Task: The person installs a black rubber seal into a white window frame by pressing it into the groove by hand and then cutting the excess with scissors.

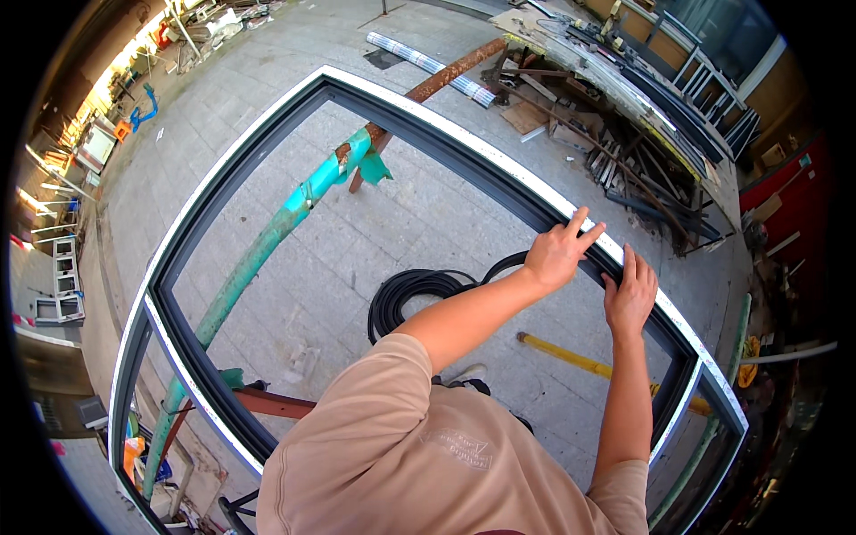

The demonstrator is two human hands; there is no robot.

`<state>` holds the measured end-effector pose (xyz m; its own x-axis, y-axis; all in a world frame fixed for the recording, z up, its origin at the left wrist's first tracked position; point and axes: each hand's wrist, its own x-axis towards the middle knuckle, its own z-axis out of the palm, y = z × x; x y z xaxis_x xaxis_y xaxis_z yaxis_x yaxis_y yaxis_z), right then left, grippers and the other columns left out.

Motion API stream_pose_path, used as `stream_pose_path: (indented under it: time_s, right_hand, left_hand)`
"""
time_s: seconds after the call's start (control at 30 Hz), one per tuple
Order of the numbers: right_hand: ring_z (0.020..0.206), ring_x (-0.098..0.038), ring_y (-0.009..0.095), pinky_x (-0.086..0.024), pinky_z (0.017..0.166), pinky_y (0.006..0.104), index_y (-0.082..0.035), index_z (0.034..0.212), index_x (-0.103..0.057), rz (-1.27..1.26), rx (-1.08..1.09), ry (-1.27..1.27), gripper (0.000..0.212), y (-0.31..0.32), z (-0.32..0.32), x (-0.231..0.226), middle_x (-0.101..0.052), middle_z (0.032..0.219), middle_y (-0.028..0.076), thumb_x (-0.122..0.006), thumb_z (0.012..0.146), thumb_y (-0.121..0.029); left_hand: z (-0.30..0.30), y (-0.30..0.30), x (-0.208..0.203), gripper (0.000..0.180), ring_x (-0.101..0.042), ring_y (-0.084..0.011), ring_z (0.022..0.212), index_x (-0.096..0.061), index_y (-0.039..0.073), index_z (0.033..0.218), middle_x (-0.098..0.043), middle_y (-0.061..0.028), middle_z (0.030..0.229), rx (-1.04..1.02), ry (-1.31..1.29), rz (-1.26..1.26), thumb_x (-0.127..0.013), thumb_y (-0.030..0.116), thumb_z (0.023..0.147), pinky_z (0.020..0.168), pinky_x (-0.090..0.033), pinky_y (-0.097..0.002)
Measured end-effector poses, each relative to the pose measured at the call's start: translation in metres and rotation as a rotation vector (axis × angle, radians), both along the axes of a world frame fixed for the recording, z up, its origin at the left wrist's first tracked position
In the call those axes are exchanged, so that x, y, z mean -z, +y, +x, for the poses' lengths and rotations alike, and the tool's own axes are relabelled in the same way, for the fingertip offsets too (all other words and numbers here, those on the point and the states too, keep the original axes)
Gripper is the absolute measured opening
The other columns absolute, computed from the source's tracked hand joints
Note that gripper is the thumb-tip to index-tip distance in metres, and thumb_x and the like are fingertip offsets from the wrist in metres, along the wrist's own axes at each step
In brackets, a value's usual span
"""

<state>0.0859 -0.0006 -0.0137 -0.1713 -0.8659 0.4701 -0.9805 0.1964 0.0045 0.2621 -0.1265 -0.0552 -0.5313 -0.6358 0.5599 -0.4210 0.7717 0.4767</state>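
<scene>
Large dark grey window frame [428,134] with a white-edged outer face, lying flat and raised above the paved floor [267,80] on a teal-painted pipe [267,241] and a rusty red bar [272,403]. Black rubber gasket strip [505,264] running up from a coil [412,292] on the floor below into the channel along the frame's right rail. Probably soft, limp and slightly grippy, that strip: easy to kink or stretch, best pinched close to where it enters the groove and pressed in a little at a time. Frame itself stiff and long, likely awkward rather than heavy, best steadied by the rail and not the thin lip. Left hand [559,252] resting on the top of the right rail, fingers spread apart, fingertips on the white edge, not clamped round anything. Right hand [630,294] just beside it, nearer the frame's right corner, fingers straight and together, pressing down on the inner edge of the rail; whether the strip lies under them, cannot tell. Further out, a yellow pipe [571,355] on the floor under the right corner, a rust-coloured pole [450,76] beyond the far rail, and a heap of metal profiles and scrap [615,125] well apart at the far right.
</scene>
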Motion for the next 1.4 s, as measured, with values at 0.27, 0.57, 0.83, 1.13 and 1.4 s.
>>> stream_pose_path:
  time_s: [0.27,0.57,0.83,1.13,1.4]
  right_hand:
    - [0.131,-0.064,0.039,-0.049,0.116,0.0515,-0.012,0.158,-0.062,0.039,-0.030,-0.124,0.083,0.007,-0.012,-0.004,-0.069,0.143,0.015,-0.096,0.082,-0.017]
    - [0.128,-0.062,0.041,-0.047,0.115,0.0529,-0.008,0.147,-0.066,-0.067,0.079,0.026,0.071,0.034,-0.025,0.000,-0.069,0.137,0.019,-0.094,0.084,-0.025]
    - [0.130,-0.062,0.037,-0.042,0.122,0.0548,-0.008,0.136,-0.069,-0.173,0.198,-0.014,0.077,0.024,-0.019,0.012,-0.071,0.132,0.015,-0.100,0.076,-0.045]
    - [0.131,-0.063,0.036,-0.046,0.120,0.0538,-0.010,0.144,-0.070,-0.094,0.025,-0.103,0.070,0.048,-0.047,-0.002,-0.072,0.135,0.012,-0.096,0.082,-0.031]
    - [0.132,-0.064,0.035,-0.048,0.121,0.0524,-0.014,0.146,-0.069,-0.084,0.118,-0.019,0.072,0.075,-0.075,0.004,-0.072,0.137,0.011,-0.095,0.081,-0.032]
  left_hand:
    - [0.001,0.003,-0.003,0.079,-0.078,-0.0362,0.095,-0.061,0.023,0.159,-0.050,-0.0231,0.163,0.010,-0.037,0.033,-0.090,0.014,0.086,0.081,-0.067,-0.0462]
    - [0.000,-0.001,-0.001,0.073,-0.076,-0.0408,0.100,-0.063,0.025,0.160,-0.051,-0.0232,0.164,0.016,-0.013,0.069,-0.083,0.014,0.091,0.086,-0.066,-0.0493]
    - [-0.006,0.001,-0.006,0.074,-0.077,-0.0410,0.114,-0.063,0.029,0.157,-0.054,-0.0135,0.163,-0.014,-0.077,0.080,-0.089,0.015,0.089,0.090,-0.065,-0.0499]
    - [-0.006,0.000,-0.008,0.074,-0.078,-0.0381,0.108,-0.064,0.030,0.155,-0.053,-0.0110,0.162,-0.018,-0.076,0.008,-0.089,0.014,0.088,0.086,-0.066,-0.0485]
    - [-0.007,0.000,-0.008,0.078,-0.076,-0.0401,0.118,-0.060,0.034,0.159,-0.052,-0.0086,0.165,-0.018,-0.099,0.038,-0.089,0.014,0.090,0.091,-0.065,-0.0502]
